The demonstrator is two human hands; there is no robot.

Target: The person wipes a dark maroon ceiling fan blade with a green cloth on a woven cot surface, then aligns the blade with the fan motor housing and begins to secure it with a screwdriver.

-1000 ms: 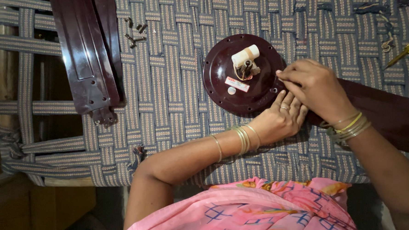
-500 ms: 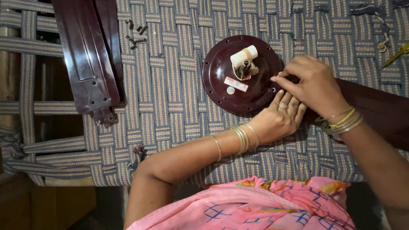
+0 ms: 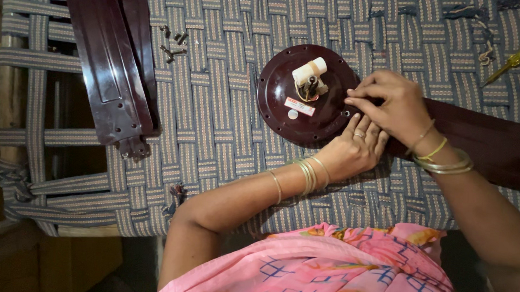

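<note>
Blade [image 3: 482,141] long axis left-right, toward motor hub [image 3: 306,95] | right hand [image 3: 393,105] grip pinched at joint | left hand [image 3: 353,150] flat

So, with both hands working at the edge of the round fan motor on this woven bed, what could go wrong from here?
The loose screws lie on the open weave of the woven bed; a nudge could drop them through a gap. The right hand pinches at the rim of the fan motor while the left hand only steadies it, so the part there may slip on this soft surface.
</note>
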